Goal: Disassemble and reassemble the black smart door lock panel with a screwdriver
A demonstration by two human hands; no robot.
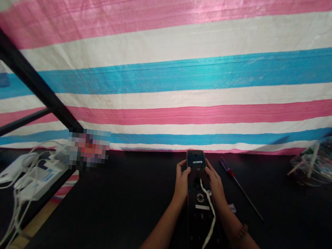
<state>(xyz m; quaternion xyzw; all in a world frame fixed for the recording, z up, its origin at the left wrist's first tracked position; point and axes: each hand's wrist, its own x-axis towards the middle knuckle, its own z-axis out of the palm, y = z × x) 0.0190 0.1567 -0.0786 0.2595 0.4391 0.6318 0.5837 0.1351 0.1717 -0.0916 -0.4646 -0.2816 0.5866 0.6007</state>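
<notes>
A long, narrow black device panel lies lengthwise in front of me. Its face carries small labels, holes and a round metal fitting. From an opening in it a white cable runs down toward me. My left hand grips the panel's left edge near the far end, thumb on top. On the opposite edge my right hand holds it the same way. The fingertips under the panel are hidden. To the right of my right hand lies a screwdriver with a purple and red handle.
The black table meets a striped plastic sheet at the back. At the left, beyond a black frame bar, are tangled white cables and a power strip. Clear plastic containers stand at the right. A small wrapper lies by my right forearm.
</notes>
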